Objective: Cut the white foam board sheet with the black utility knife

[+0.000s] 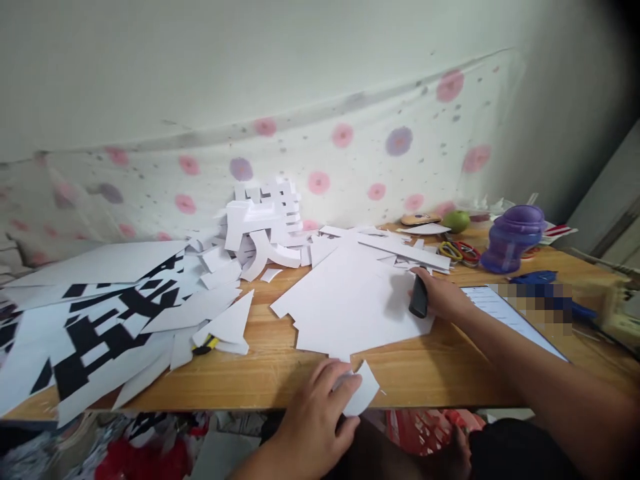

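I see a big flat white sheet with a jagged left edge [350,300] lying in the middle of the brown wooden table [270,373]. My right hand [440,293] is wrapped around a short black tool with a rounded end [418,297], at the right side of the sheet. I can't tell if the tool touches it. My left hand [315,403] is near the front edge of the table, just below the sheet. Its bent fingers lie over a small white piece with a curved edge [367,393], but I can't tell if they pinch it.

Behind the sheet lie thin white strips [405,253]. To their left is a bumpy heap of white cut shapes [257,217]. Farther left, white sheets with black shapes [95,333] are spread out, and a small yellow and black thing [205,345] pokes out from under a white scrap.

On the right I see scissors with yellow handles [450,251], red handles beside them [467,253], a round green fruit [456,221] and a see-through purple cup [514,240]. A white cloth with pink and purple spots [320,182] hangs on the wall.
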`<state>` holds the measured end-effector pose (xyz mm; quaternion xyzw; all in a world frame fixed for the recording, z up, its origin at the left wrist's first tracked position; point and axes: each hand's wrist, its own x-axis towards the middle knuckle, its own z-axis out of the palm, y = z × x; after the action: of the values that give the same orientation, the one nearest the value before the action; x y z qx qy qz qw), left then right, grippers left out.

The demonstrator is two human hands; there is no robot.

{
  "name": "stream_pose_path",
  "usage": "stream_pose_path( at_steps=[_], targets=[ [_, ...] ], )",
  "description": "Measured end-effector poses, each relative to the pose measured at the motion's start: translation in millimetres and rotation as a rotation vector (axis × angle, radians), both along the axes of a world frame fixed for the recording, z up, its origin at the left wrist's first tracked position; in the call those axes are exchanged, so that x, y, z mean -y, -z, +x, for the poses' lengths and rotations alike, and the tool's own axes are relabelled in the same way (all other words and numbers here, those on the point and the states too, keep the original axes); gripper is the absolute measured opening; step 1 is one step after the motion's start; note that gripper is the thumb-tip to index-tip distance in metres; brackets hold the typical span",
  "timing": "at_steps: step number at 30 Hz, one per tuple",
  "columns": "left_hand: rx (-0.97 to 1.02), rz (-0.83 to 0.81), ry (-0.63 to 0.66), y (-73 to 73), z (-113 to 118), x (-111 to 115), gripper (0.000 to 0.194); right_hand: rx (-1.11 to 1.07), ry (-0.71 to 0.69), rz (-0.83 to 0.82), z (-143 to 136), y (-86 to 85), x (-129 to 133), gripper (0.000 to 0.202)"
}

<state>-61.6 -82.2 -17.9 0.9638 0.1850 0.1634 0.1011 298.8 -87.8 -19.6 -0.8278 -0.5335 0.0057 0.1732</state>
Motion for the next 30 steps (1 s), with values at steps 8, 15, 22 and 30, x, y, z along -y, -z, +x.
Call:
stream_pose_path(
  at_steps=[8, 15, 22, 30],
  targets=[
    [0.192, -0.014, -0.009, -8.7, -24.4, -9.0, 0.051, 0.051, 0.079, 0.162, -12.7, -26.0, 9.9, 0.049],
    [0.206, -0.052, 0.063, -18.4, -40.0, -29.7, 0.059, -0.02, 0.097, 0.321, -22.3, -39.9, 69.4, 0.05],
    [-0.071, 0.003, 0.165, -26.6, -34.1, -72.3, 0.065, -0.035, -0.001, 0.228, -37.9, -27.1, 136.4, 0.044],
    [-0.377, -0.011, 0.203, -55.6, -12.8, -134.9, 0.068, -0.169, -0.224, 0.056, -74.4, -20.8, 176.9, 0.035]
  ],
)
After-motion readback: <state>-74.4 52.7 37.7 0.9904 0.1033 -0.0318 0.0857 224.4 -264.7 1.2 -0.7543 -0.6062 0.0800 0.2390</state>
